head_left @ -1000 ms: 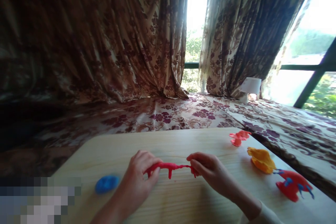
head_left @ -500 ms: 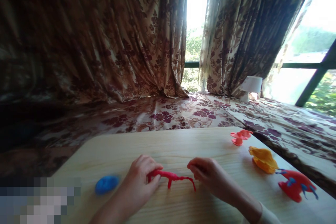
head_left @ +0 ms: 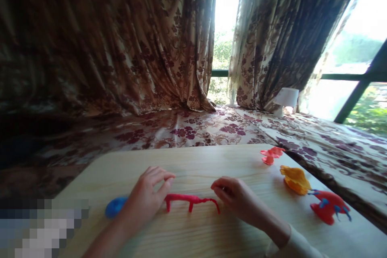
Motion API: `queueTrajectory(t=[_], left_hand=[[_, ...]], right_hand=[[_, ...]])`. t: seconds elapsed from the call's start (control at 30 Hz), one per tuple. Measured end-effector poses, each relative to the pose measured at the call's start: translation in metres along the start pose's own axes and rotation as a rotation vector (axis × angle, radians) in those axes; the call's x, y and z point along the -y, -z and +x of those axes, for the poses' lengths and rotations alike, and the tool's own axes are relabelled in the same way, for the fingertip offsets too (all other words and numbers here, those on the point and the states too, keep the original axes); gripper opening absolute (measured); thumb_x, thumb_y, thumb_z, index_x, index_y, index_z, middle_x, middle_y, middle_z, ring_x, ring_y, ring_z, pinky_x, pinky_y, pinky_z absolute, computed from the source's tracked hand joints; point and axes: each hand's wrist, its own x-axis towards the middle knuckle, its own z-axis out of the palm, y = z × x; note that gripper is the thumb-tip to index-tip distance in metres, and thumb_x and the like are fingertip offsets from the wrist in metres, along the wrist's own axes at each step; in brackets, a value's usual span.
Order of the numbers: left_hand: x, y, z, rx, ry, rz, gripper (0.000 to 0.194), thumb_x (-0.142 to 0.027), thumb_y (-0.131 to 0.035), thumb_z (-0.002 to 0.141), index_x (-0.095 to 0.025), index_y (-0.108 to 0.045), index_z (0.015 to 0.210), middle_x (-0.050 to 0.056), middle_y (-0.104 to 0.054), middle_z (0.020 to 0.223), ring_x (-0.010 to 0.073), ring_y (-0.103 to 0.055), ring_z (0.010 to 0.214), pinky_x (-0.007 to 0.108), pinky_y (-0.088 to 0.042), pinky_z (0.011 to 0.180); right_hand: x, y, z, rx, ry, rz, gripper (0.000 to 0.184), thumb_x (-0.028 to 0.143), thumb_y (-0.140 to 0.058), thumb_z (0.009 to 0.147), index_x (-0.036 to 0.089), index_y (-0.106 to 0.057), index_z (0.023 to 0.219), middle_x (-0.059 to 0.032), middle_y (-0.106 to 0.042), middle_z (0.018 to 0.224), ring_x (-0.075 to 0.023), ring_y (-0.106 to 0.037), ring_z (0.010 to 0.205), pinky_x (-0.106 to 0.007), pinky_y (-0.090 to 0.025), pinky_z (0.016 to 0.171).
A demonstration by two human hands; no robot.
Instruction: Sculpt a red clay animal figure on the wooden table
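Observation:
A thin red clay strip [head_left: 190, 201] with short legs stands on the pale wooden board [head_left: 196, 229] between my hands. My left hand [head_left: 145, 199] rests just left of it, fingers spread and lifted off the clay, holding nothing. My right hand [head_left: 234, 197] lies at the strip's right end with fingers curled together; I cannot see anything between them. A blue clay lump [head_left: 114, 207] sits partly behind my left wrist.
Small clay figures stand along the board's right side: a pink one [head_left: 271, 155], a yellow one [head_left: 295, 179], a red one with blue bits [head_left: 328, 207]. Floral cloth [head_left: 211, 127] covers the ledge behind, with curtains [head_left: 121, 40] and a white lamp [head_left: 286, 100].
Both hands held the red strip stretched above the board. The right hand let go first, then the left set it down and opened. The strip now stands on the board alone.

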Motion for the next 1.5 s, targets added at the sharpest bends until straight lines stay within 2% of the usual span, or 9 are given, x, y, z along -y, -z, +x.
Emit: queueTrajectory(t=[0.13,0.2,0.33,0.5,0.63,0.77,1.13,1.37,1.5], left_hand=[[-0.01,-0.009,-0.003,-0.039,-0.071,0.011,0.019,-0.024,-0.049,0.083,-0.021,-0.067,0.081,0.003,-0.066,0.079,0.0186,-0.057,0.084,0.033,-0.047,0.078],[-0.022,-0.013,-0.004,-0.026,-0.091,0.012,0.019,-0.022,-0.048,0.084,-0.02,-0.066,0.083,0.004,-0.065,0.082,0.019,-0.056,0.085,0.034,-0.046,0.08],[-0.05,-0.023,-0.004,0.023,-0.103,0.006,0.015,-0.018,-0.05,0.082,-0.02,-0.065,0.085,0.004,-0.063,0.086,0.0198,-0.054,0.091,0.037,-0.044,0.085],[-0.073,-0.043,-0.006,0.121,-0.146,0.178,0.014,-0.014,-0.057,0.076,-0.022,-0.066,0.082,0.002,-0.061,0.083,0.0209,-0.053,0.088,0.049,-0.037,0.095],[-0.073,-0.053,-0.007,0.109,-0.131,0.296,0.013,-0.013,-0.057,0.077,-0.023,-0.067,0.074,0.002,-0.062,0.078,0.0212,-0.053,0.086,0.057,-0.03,0.099],[-0.071,-0.055,-0.009,0.086,-0.121,0.284,0.015,-0.013,-0.056,0.078,-0.022,-0.066,0.071,0.001,-0.061,0.077,0.0197,-0.053,0.084,0.057,-0.029,0.1],[-0.07,-0.064,-0.007,0.043,-0.118,0.24,0.011,-0.017,-0.057,0.079,-0.023,-0.064,0.073,-0.001,-0.061,0.078,0.0181,-0.054,0.086,0.057,-0.023,0.104],[-0.066,-0.066,-0.009,0.035,-0.137,0.226,0.012,-0.014,-0.058,0.078,-0.023,-0.065,0.072,0.0,-0.061,0.076,0.0183,-0.053,0.083,0.058,-0.027,0.101],[-0.067,-0.065,-0.008,0.046,-0.133,0.239,0.013,-0.016,-0.056,0.079,-0.022,-0.064,0.071,0.0,-0.06,0.077,0.0187,-0.053,0.083,0.057,-0.028,0.1]], right_hand=[[0.006,0.003,-0.004,0.083,-0.027,-0.043,0.014,0.025,-0.059,0.076,0.019,-0.066,0.086,-0.0006,-0.061,0.074,-0.0125,-0.052,0.061,-0.022,-0.038,0.056],[0.01,0.004,-0.007,0.105,-0.042,-0.112,0.019,0.024,-0.064,0.069,0.02,-0.064,0.087,-0.0001,-0.061,0.077,-0.0132,-0.053,0.064,-0.022,-0.038,0.058],[0.011,0.001,-0.009,0.093,-0.04,-0.239,0.009,0.014,-0.057,0.068,0.019,-0.061,0.074,-0.0007,-0.061,0.076,-0.0128,-0.054,0.064,-0.022,-0.036,0.059],[0.009,-0.002,-0.006,0.053,-0.025,-0.218,0.017,0.01,-0.05,0.071,0.018,-0.064,0.07,-0.0016,-0.064,0.07,-0.0127,-0.055,0.061,-0.021,-0.035,0.057],[0.008,-0.001,-0.003,0.047,0.017,-0.147,0.022,0.007,-0.048,0.069,0.017,-0.067,0.069,-0.0017,-0.065,0.065,-0.0137,-0.056,0.062,-0.022,-0.037,0.058],[0.004,0.0,-0.002,0.014,0.098,-0.057,0.027,0.005,-0.046,0.07,0.016,-0.07,0.075,-0.0024,-0.067,0.072,-0.0133,-0.057,0.065,-0.021,-0.039,0.061],[0.008,0.004,-0.004,0.028,0.146,-0.023,0.024,0.011,-0.048,0.082,0.015,-0.069,0.07,-0.0009,-0.065,0.069,-0.0118,-0.056,0.064,-0.019,-0.038,0.06],[0.009,0.01,-0.004,0.002,0.137,-0.055,0.029,0.018,-0.043,0.089,0.016,-0.066,0.072,-0.0003,-0.064,0.067,-0.0121,-0.055,0.061,-0.021,-0.037,0.059],[0.007,0.013,-0.004,-0.006,0.092,-0.052,0.019,0.022,-0.05,0.085,0.017,-0.068,0.081,-0.0004,-0.065,0.068,-0.0124,-0.054,0.06,-0.021,-0.038,0.057]])
